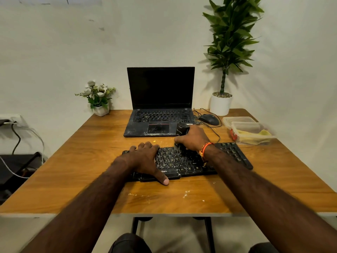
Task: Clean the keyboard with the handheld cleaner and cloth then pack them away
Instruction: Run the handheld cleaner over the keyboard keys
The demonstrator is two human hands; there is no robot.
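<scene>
A black keyboard, dusted with pale crumbs, lies across the middle of the wooden table. My left hand lies flat on its left end, fingers spread and thumb over the front edge. My right hand grips a black handheld cleaner upright, its lower end down on the keys near the keyboard's top middle. A yellow cloth lies in a clear plastic box at the right.
An open black laptop stands behind the keyboard, a wired mouse to its right. A tall potted plant is at the back right, a small flower pot at the back left. Crumbs lie near the front edge.
</scene>
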